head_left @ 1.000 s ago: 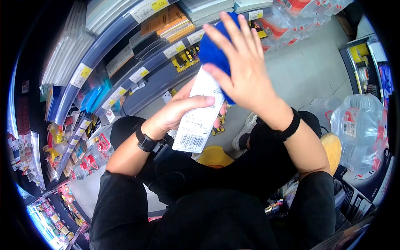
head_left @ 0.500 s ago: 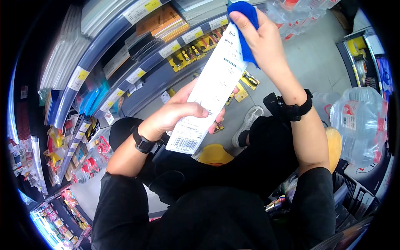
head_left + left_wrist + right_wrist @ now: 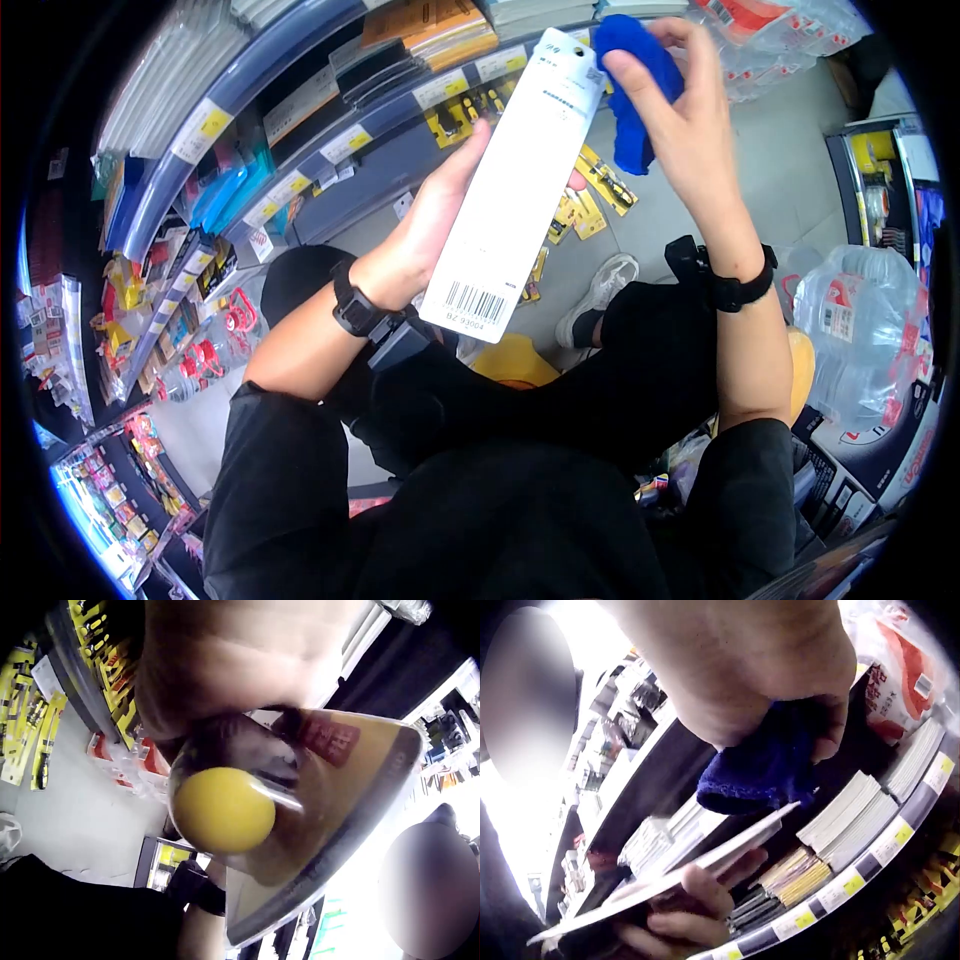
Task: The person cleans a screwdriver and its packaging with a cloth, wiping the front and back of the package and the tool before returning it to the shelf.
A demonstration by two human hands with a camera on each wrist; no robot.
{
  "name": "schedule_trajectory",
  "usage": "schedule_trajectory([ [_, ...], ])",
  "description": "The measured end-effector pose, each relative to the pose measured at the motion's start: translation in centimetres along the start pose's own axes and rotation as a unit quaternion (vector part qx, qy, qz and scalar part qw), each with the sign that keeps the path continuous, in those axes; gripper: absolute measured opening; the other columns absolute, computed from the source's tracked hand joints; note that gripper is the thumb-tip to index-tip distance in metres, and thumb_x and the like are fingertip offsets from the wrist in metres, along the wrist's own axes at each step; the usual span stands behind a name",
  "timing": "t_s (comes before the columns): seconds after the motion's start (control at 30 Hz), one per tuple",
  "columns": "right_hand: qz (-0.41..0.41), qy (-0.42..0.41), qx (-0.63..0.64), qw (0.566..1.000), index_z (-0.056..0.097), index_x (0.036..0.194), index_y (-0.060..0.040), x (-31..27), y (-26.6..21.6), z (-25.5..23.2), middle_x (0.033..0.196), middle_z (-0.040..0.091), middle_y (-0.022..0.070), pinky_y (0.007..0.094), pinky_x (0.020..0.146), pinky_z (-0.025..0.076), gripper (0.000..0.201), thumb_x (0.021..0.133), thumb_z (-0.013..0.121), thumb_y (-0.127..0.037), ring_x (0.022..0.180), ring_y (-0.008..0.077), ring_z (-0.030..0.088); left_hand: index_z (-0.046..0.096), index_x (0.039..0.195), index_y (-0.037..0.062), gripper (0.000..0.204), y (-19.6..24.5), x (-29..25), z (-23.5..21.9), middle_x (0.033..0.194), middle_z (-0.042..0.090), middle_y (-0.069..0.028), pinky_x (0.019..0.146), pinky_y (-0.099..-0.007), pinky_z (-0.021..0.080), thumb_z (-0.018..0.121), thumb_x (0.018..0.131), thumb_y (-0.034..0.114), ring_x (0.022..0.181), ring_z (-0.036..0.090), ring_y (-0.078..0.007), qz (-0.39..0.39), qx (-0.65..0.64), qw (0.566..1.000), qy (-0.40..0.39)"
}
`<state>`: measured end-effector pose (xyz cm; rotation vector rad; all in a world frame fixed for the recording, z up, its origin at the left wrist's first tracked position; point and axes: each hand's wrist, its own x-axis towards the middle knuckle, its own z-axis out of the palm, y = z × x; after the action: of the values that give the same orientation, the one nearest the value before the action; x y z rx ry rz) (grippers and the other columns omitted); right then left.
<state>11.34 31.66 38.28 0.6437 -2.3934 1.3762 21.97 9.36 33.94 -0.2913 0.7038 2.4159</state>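
Observation:
My left hand point(image 3: 440, 215) grips a long white card package point(image 3: 525, 190) from its left side and behind, its printed back with a barcode facing up. In the left wrist view the package's other face shows a clear plastic blister point(image 3: 292, 817) over a dark item with a round yellow end point(image 3: 225, 810). My right hand point(image 3: 690, 120) holds a bunched blue cloth point(image 3: 637, 95) between thumb and fingers, just right of the package's top end. The right wrist view shows the cloth point(image 3: 757, 769) right by the package's edge point(image 3: 667, 877).
Shelves with price labels point(image 3: 345, 143) and stacked paper goods run along the left and top. Yellow packages point(image 3: 605, 180) lie on the floor beyond my knees. Large clear bottles point(image 3: 860, 320) stand at the right, and a yellow stool point(image 3: 515, 360) is below my hands.
The blue cloth has moved off the card's upper end to the right. My left fingers have shifted on the card, the thumb now along its left edge, and more of its printed back shows.

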Motion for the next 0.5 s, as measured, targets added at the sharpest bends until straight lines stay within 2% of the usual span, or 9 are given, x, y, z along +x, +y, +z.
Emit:
schedule_trajectory([
  [0.03, -0.076, -0.017, -0.073, 0.994, 0.058, 0.127, -0.0041, 0.1, 0.6, 0.3, 0.120, 0.062, 0.0134, 0.0366, 0.090, 0.054, 0.054, 0.095, 0.075, -0.045, 0.106, 0.0233, 0.066, 0.039, 0.157, 0.0068, 0.069, 0.1, -0.2, -0.5, 0.135, 0.065, -0.0182, 0.079, -0.0271, 0.063, 0.040, 0.109, 0.056, 0.104, 0.075, -0.0194, -0.018, -0.017, 0.999, -0.022],
  [0.07, -0.072, -0.033, -0.092, 0.993, 0.058, 0.128, -0.0048, -0.4, 0.5, 0.6, 0.120, 0.061, 0.0131, 0.0380, 0.090, 0.054, 0.054, 0.096, 0.072, -0.046, 0.106, 0.0253, 0.066, 0.042, 0.156, 0.0075, 0.065, 0.1, -0.3, -0.8, 0.134, 0.067, -0.0169, 0.081, -0.0281, 0.063, 0.041, 0.109, 0.052, 0.105, 0.074, -0.0182, -0.035, -0.033, 0.998, -0.046],
  [0.17, -0.064, -0.077, -0.149, 0.984, 0.060, 0.128, -0.0067, -1.4, 0.0, 2.0, 0.121, 0.060, 0.0125, 0.0423, 0.091, 0.054, 0.053, 0.098, 0.066, -0.050, 0.107, 0.0316, 0.066, 0.037, 0.157, 0.0047, 0.068, -0.2, -0.1, -0.3, 0.131, 0.067, -0.0144, 0.070, -0.0226, 0.065, 0.041, 0.109, 0.053, 0.100, 0.076, -0.0170, -0.020, 0.015, 0.999, 0.023],
  [0.27, -0.114, -0.072, -0.184, 0.974, 0.060, 0.130, -0.0065, -1.6, -0.2, 2.6, 0.122, 0.060, 0.0134, 0.0430, 0.090, 0.054, 0.049, 0.099, 0.065, -0.045, 0.109, 0.0325, 0.066, 0.040, 0.154, 0.0034, 0.062, 0.3, -0.4, -0.9, 0.128, 0.069, -0.0134, 0.071, -0.0236, 0.066, 0.040, 0.111, 0.048, 0.098, 0.077, -0.0163, -0.052, -0.029, 0.998, 0.011],
  [0.3, -0.118, -0.076, -0.176, 0.974, 0.059, 0.131, -0.0061, -1.8, -0.3, 2.8, 0.122, 0.060, 0.0136, 0.0428, 0.090, 0.054, 0.046, 0.100, 0.064, -0.039, 0.109, 0.0337, 0.066, 0.041, 0.154, 0.0032, 0.060, 0.5, -0.5, -0.9, 0.127, 0.069, -0.0130, 0.072, -0.0241, 0.066, 0.040, 0.111, 0.046, 0.097, 0.077, -0.0159, -0.049, -0.026, 0.998, 0.012],
  [0.4, -0.121, -0.101, -0.135, 0.978, 0.061, 0.125, -0.0057, -2.5, -1.1, 3.7, 0.115, 0.060, 0.0147, 0.0422, 0.086, 0.056, 0.043, 0.097, 0.069, -0.037, 0.100, 0.0344, 0.068, 0.042, 0.152, 0.0029, 0.056, 0.5, -0.4, -0.9, 0.123, 0.070, -0.0118, 0.075, -0.0258, 0.067, 0.040, 0.112, 0.043, 0.096, 0.077, -0.0152, -0.034, -0.021, 0.999, 0.010],
  [0.5, -0.104, -0.120, -0.080, 0.984, 0.061, 0.124, -0.0047, -3.6, -1.8, 4.8, 0.114, 0.060, 0.0143, 0.0423, 0.084, 0.056, 0.040, 0.097, 0.069, -0.034, 0.098, 0.0340, 0.068, 0.045, 0.149, 0.0034, 0.053, 0.5, -0.1, -1.0, 0.119, 0.070, -0.0115, 0.076, -0.0277, 0.067, 0.039, 0.113, 0.042, 0.096, 0.076, -0.0167, -0.005, -0.013, 1.000, 0.019],
])
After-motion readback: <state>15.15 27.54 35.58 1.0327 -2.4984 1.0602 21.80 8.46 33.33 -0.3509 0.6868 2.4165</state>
